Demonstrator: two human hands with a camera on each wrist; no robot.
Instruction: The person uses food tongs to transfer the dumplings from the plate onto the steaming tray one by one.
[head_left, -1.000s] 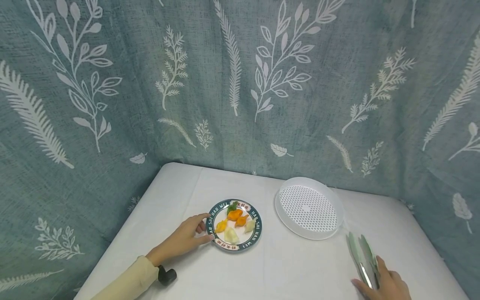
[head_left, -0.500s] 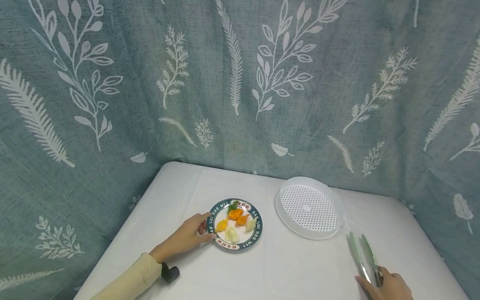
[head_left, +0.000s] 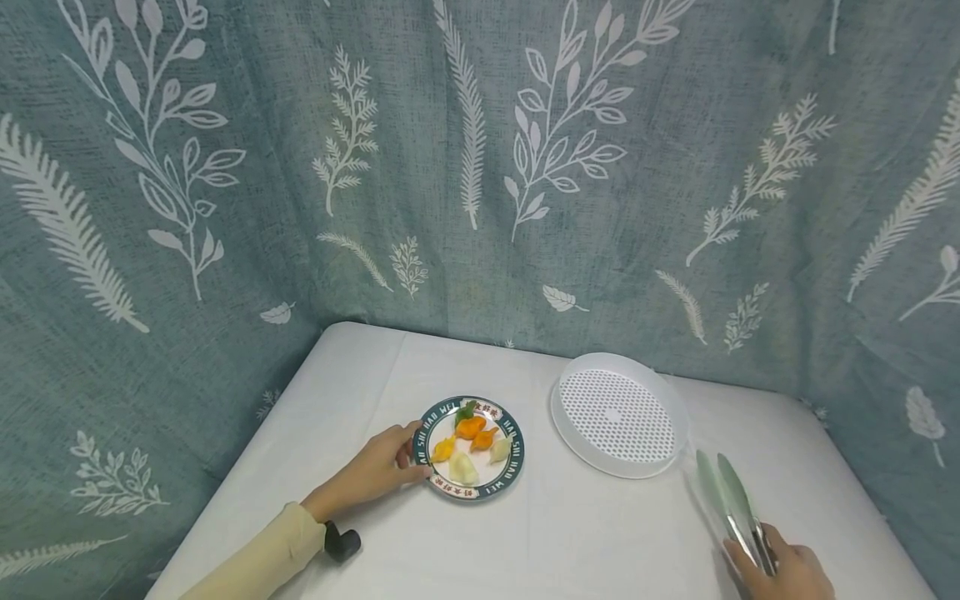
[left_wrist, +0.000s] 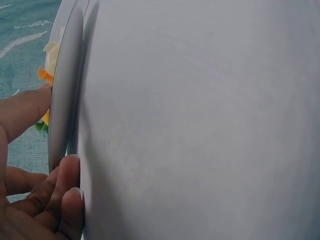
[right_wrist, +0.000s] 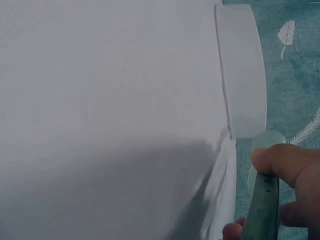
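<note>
My left hand (head_left: 375, 471) pinches the left rim of a round plate (head_left: 517, 454) with a green lettered border. In the left wrist view the thumb (left_wrist: 27, 110) lies over the rim and the fingers (left_wrist: 70, 172) reach its underside. Several dumpling-like pieces (head_left: 470, 428), orange, yellow, pale and green, lie on the plate. At the lower right, my right hand (head_left: 793, 573) holds a pair of tongs (head_left: 738, 496) with pale green tips and metal handles. The tips stand slightly apart with nothing between them, and a shadow falls on the cloth beside them.
A white round steamer tray (head_left: 618, 417) with a perforated base stands right of the plate, beyond the tongs. A white cloth (head_left: 570, 533) covers the table. Patterned green-blue curtains (head_left: 465, 208) hang behind and at both sides.
My right hand has picked the tongs up off the cloth, and their tips have come closer together. The left hand stays at the plate, which has hardly moved.
</note>
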